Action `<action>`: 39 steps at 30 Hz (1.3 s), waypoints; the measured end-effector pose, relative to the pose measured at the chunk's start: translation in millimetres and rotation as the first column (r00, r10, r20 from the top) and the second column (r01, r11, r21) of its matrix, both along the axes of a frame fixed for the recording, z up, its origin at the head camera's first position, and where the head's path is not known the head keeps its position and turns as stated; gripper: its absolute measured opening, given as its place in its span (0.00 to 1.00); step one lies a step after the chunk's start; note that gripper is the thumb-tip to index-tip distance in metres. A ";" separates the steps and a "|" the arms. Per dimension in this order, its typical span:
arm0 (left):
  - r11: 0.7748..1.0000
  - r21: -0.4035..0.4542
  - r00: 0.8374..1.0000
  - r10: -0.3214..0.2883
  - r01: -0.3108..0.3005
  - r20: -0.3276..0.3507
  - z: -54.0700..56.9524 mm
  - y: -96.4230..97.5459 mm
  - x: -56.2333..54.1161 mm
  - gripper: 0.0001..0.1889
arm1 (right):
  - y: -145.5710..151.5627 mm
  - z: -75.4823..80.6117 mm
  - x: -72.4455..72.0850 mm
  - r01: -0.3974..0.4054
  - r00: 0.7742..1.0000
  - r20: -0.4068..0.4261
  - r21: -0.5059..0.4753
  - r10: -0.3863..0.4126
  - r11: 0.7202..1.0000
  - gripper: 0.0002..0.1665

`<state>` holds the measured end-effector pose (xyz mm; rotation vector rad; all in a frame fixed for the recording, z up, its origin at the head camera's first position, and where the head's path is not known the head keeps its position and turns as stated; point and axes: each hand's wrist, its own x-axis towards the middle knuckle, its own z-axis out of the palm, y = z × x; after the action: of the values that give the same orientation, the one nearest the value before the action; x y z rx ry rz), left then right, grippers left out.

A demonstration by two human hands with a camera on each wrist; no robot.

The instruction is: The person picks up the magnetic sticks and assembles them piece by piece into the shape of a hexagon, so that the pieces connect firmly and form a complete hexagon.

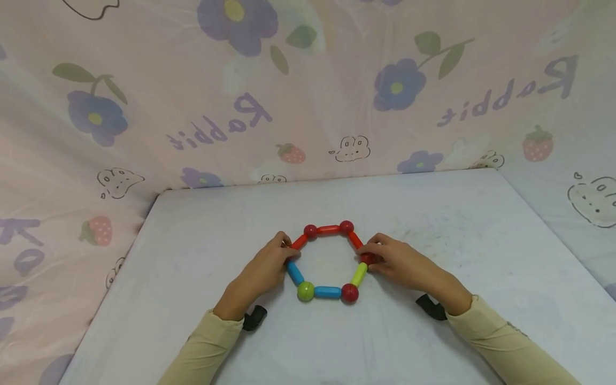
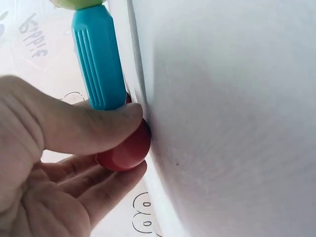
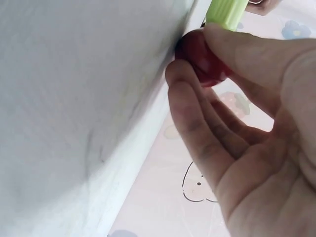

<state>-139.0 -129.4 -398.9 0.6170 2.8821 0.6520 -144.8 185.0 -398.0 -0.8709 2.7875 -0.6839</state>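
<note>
A six-sided ring of toy rods and balls lies on the white table. Its far side has a red rod [image 1: 329,230] between two red balls; its near side has a blue rod [image 1: 328,292] between a green ball [image 1: 305,291] and a red ball [image 1: 349,293]. At the left corner my left hand [image 1: 263,267] grips a red ball [image 2: 129,150], thumb across the end of the blue rod [image 2: 98,57]. My right hand [image 1: 404,262] pinches the red ball [image 3: 202,57] at the right corner, where a yellow-green rod [image 3: 226,12] joins it. Fingers partly hide both corner balls.
The white tabletop [image 1: 192,214] has faint smudges at the right. A pale printed cloth [image 1: 313,107] with flowers and rabbits hangs behind and beside it. Black curved pieces [image 1: 255,318] show at both wrists, by the beige sleeves [image 1: 202,342].
</note>
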 end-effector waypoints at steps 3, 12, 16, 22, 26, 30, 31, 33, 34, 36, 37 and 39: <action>1.000 0.004 1.000 0.024 -0.024 -0.006 0.6 -1.0 -0.8 0.19 | 1.8 0.8 -0.9 -0.005 1.000 0.007 0.011 0.005 1.000 0.19; 0.996 -0.039 0.997 0.078 -0.079 -0.024 -0.2 -9.1 -5.8 0.19 | 11.0 3.3 -6.4 -0.016 0.999 0.038 0.027 0.015 1.000 0.19; 0.997 -0.017 0.997 0.076 -0.076 -0.011 -0.7 -11.3 -7.5 0.20 | 13.0 3.8 -8.3 -0.030 0.999 0.031 0.025 0.030 0.999 0.19; 0.998 0.019 0.998 0.052 -0.053 0.024 -1.2 -10.6 -8.9 0.20 | 13.4 2.4 -9.3 -0.063 0.998 0.007 0.029 0.063 0.998 0.19; 1.000 0.006 1.000 0.018 -0.018 0.023 -3.4 -9.3 -9.4 0.19 | 13.3 1.0 -9.2 -0.083 0.996 -0.016 0.036 0.083 0.996 0.19; 0.999 -0.039 0.999 -0.012 0.014 0.035 -4.9 -7.6 -9.5 0.22 | 12.9 -0.4 -8.7 -0.099 0.995 -0.030 0.039 0.100 0.994 0.20; 0.999 -0.045 0.999 -0.013 0.015 0.043 -5.0 -7.2 -9.5 0.24 | 12.8 -0.6 -8.6 -0.100 0.994 -0.032 0.039 0.102 0.994 0.20; 0.999 -0.039 0.999 -0.012 0.013 0.050 -5.0 -6.6 -9.4 0.26 | 12.7 -1.0 -8.3 -0.099 0.995 -0.027 0.037 0.100 0.994 0.20; 0.999 -0.033 0.999 -0.010 0.012 0.052 -4.7 -6.5 -9.2 0.27 | 12.6 -1.2 -8.2 -0.097 0.995 -0.026 0.039 0.098 0.994 0.20; 1.000 -0.019 0.999 -0.009 0.010 0.051 -3.8 -6.5 -8.9 0.27 | 12.6 -1.6 -8.5 -0.095 0.995 -0.020 0.039 0.096 0.995 0.21; 1.000 -0.012 0.999 -0.008 0.008 0.048 -3.2 -6.7 -8.6 0.27 | 12.5 -1.8 -8.9 -0.094 0.995 -0.018 0.037 0.094 0.995 0.21; 1.000 0.001 0.999 -0.008 0.008 0.044 -1.8 -7.4 -7.8 0.25 | 12.5 -2.1 -10.1 -0.093 0.996 -0.013 0.032 0.093 0.995 0.21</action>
<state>-146.9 -136.8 -400.7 0.6060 2.8378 0.6574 -154.9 197.5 -400.1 -0.9962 2.7427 -0.6193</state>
